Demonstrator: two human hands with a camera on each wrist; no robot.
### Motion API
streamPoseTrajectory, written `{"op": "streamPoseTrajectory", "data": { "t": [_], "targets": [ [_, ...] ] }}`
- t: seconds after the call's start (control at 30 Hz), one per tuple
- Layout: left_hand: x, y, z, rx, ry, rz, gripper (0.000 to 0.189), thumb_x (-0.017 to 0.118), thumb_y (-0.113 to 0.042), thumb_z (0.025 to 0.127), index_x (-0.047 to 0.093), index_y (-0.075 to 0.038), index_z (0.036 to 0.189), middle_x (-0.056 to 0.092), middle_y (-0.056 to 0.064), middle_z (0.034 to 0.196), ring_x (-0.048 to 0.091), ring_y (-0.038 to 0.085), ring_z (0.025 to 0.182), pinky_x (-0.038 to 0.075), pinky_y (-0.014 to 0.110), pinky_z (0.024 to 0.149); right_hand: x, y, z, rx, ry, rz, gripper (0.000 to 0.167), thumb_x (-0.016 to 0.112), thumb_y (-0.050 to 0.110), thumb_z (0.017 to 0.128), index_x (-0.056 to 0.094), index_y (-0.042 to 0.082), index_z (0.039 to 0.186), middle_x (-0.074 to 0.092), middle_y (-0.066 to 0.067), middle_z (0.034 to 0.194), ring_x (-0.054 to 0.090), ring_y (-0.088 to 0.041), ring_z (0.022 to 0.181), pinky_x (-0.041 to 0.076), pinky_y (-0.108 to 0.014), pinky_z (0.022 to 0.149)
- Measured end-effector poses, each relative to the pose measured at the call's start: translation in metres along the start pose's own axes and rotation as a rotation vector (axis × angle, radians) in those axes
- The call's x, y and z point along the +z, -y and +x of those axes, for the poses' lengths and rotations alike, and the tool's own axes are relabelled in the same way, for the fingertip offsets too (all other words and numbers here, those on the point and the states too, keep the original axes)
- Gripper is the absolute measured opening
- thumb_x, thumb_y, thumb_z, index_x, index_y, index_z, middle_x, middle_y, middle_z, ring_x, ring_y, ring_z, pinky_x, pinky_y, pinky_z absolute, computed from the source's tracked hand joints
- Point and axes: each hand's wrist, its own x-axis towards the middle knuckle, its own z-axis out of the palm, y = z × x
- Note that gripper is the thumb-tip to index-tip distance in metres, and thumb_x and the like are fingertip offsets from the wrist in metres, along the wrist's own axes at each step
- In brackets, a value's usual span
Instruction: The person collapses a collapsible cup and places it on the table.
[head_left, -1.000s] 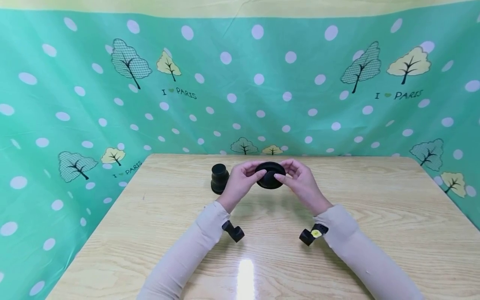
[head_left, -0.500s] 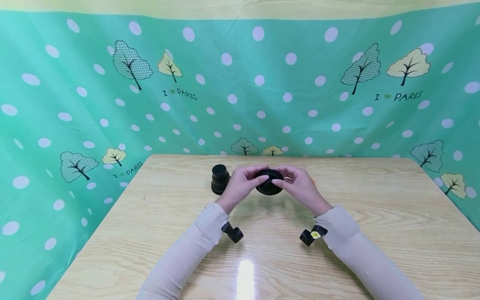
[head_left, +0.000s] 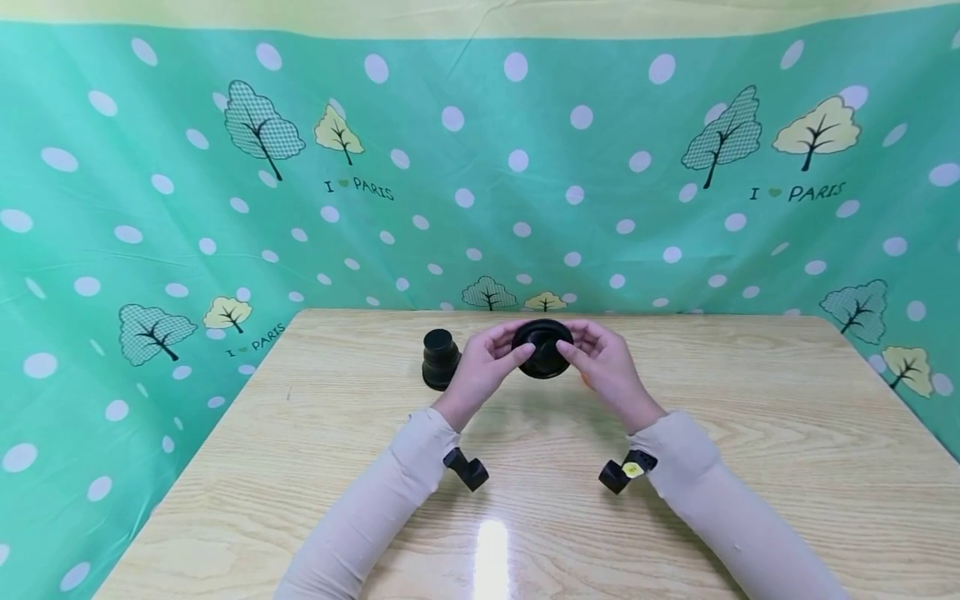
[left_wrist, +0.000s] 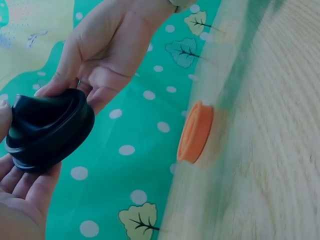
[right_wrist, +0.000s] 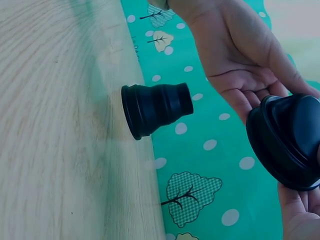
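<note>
Between both hands a round black collapsible cup (head_left: 545, 364) is held above the table, its middle folded and dented inward. My left hand (head_left: 480, 367) pinches its left side, thumb on the near face and fingers behind the rim. My right hand (head_left: 611, 373) grips the right side the same way. In the left wrist view the pressed-in folds of the cup (left_wrist: 50, 135) show. A second black stepped cup (right_wrist: 157, 107) stands on the table, wide rim down and narrow end up; in the head view this cup (head_left: 439, 354) is just left of my left hand.
An orange ring-shaped piece (left_wrist: 196, 132) lies flat on the table, mostly hidden behind my right hand in the head view. The light wooden table (head_left: 525, 533) ends at a green dotted cloth (head_left: 525, 192). Small black cameras (head_left: 471, 472) hang from both wrists.
The held cup dipped and tilted half a second ago, and now is back up with its dented face toward the head camera. The thumbs have moved slightly apart. The standing cup has not moved.
</note>
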Motion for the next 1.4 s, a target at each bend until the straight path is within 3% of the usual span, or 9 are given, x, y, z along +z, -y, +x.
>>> {"op": "streamPoseTrajectory", "data": {
  "t": [0.4, 0.63, 0.93, 1.17, 1.4],
  "targets": [
    [0.002, 0.003, 0.0, 0.016, -0.095, 0.075, 0.032, 0.068, -0.016, 0.088, 0.064, -0.002, 0.117, 0.068, 0.015, 0.109, 0.067, 0.02, 0.096, 0.054, 0.027, 0.082, 0.004, -0.003, -0.002, -0.008, -0.008, 0.015, 0.028, 0.064, -0.001, 0.087, 0.055, -0.014, 0.11, 0.061, -0.009, 0.09, 0.059, -0.006, 0.08, 0.051, -0.016, 0.074],
    [0.002, -0.019, -0.008, -0.035, -0.045, 0.054, 0.033, 0.064, -0.008, 0.09, 0.061, 0.006, 0.119, 0.064, 0.022, 0.115, 0.064, 0.025, 0.103, 0.052, 0.028, 0.087, 0.003, -0.002, -0.004, 0.021, 0.037, 0.03, 0.031, 0.066, -0.001, 0.086, 0.055, -0.012, 0.113, 0.061, -0.002, 0.093, 0.059, -0.009, 0.086, 0.051, -0.017, 0.076],
    [-0.003, 0.011, 0.001, -0.04, 0.052, 0.044, 0.04, 0.065, -0.009, 0.089, 0.058, 0.001, 0.127, 0.061, 0.016, 0.124, 0.061, 0.021, 0.111, 0.05, 0.027, 0.09, 0.001, -0.002, -0.004, 0.004, 0.162, -0.05, 0.036, 0.069, 0.006, 0.086, 0.058, -0.005, 0.118, 0.061, -0.019, 0.112, 0.061, -0.01, 0.099, 0.052, -0.023, 0.085],
    [-0.003, 0.013, 0.0, -0.028, 0.058, 0.087, 0.041, 0.067, -0.016, 0.088, 0.059, -0.002, 0.127, 0.063, 0.011, 0.122, 0.063, 0.018, 0.106, 0.051, 0.027, 0.087, 0.002, -0.001, -0.005, -0.007, 0.152, -0.058, 0.032, 0.068, 0.002, 0.085, 0.059, -0.008, 0.115, 0.062, -0.021, 0.104, 0.061, -0.009, 0.093, 0.053, -0.022, 0.081],
    [-0.002, 0.01, 0.001, -0.022, 0.031, 0.086, 0.041, 0.064, -0.023, 0.091, 0.058, -0.006, 0.128, 0.064, 0.009, 0.121, 0.062, 0.018, 0.108, 0.049, 0.028, 0.092, -0.001, -0.001, -0.002, 0.034, 0.073, -0.053, 0.031, 0.066, 0.002, 0.087, 0.057, -0.009, 0.114, 0.063, -0.006, 0.094, 0.06, -0.007, 0.085, 0.052, -0.017, 0.074]
  ]
}}
